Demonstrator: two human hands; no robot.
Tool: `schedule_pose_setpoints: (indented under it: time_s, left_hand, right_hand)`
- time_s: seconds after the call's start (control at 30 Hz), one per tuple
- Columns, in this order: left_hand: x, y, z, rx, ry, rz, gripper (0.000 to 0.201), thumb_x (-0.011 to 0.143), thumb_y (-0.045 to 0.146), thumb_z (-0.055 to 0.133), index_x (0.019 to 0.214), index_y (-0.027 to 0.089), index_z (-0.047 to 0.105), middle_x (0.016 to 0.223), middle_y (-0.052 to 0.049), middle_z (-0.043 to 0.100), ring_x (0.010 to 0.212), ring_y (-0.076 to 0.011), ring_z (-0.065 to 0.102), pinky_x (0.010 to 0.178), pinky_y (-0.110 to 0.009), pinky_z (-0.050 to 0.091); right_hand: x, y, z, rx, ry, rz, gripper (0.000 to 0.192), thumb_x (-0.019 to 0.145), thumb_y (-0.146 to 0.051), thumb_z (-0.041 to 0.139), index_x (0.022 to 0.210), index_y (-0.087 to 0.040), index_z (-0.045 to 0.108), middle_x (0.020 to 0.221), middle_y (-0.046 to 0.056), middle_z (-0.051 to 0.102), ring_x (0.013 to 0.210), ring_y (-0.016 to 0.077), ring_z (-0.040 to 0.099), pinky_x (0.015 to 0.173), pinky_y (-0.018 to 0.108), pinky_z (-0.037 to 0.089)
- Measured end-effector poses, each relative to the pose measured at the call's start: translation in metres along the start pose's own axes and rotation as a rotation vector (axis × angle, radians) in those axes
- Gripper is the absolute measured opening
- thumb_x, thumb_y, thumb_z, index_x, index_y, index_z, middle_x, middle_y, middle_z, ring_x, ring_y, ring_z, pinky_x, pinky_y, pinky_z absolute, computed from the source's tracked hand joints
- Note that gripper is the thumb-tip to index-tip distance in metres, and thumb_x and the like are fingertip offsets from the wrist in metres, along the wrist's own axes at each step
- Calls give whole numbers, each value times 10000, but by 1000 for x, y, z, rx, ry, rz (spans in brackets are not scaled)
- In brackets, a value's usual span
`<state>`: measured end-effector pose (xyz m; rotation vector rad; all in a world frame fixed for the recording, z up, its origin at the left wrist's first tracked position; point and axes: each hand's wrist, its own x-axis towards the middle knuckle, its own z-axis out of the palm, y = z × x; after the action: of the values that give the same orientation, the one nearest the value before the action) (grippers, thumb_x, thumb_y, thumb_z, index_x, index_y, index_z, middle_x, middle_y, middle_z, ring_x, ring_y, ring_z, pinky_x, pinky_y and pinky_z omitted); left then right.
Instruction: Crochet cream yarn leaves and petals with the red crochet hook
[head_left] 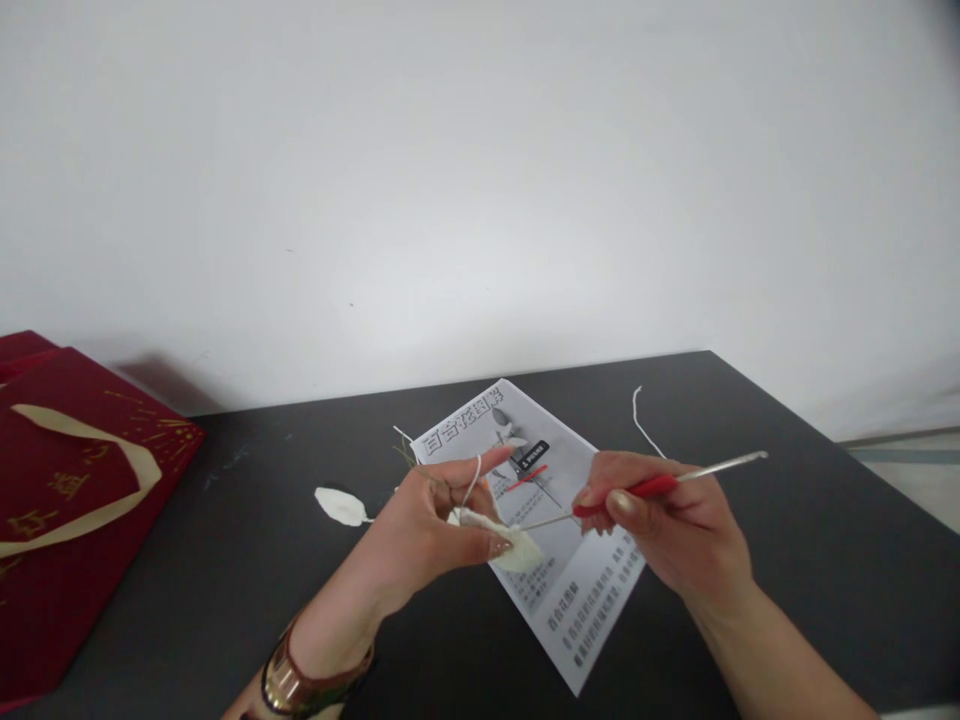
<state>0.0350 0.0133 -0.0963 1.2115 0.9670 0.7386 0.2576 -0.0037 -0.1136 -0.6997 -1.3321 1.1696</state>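
Spreading beneath both hands, a dark table point(787, 540) meets a plain white wall point(480, 180), with a printed sheet point(577, 600) under the hands and a red bag point(67, 500) far beyond the left one. The left hand point(431, 525) pinches a cream crochet piece point(517, 548), yarn point(475, 478) looped over its forefinger. Just beside it, the right hand point(667, 525) grips a red-handled crochet hook point(652, 487), tip at the piece.

Left hand point(431, 520) pinching cream crochet piece point(517, 548), right hand point(667, 520) gripping red-handled crochet hook point(652, 487), above printed sheet point(570, 600) on dark table point(787, 560).
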Motion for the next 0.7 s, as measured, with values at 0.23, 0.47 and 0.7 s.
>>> schedule_pose_setpoints:
  time_s: [0.23,0.47,0.7]
  left_hand:
    - [1,-3,2,9,25,39,374,632,139,798,998,207,767,638,-30,673,663,-229,652,667,-367,497]
    - [3,-22,22,-36,327,319,417,712,184,767,1115,283,728,649,27,594,689,-162,578,689,-305,489]
    - [5,-37,34,-73,470,444,453,721,113,756,1117,330,718,744,32,608,635,-121,569,595,-249,487]
  right_hand:
    - [10,8,4,359,161,381,195,690,-302,816,664,-118,756,528,25,661,412,102,572,406,194,493]
    - [16,26,15,555,260,568,191,716,-305,794,723,-120,749,481,-30,588,372,41,496,391,120,496]
    - [10,31,22,606,311,577,183,735,-297,794,790,-127,752,555,-24,625,425,37,534,454,123,540]
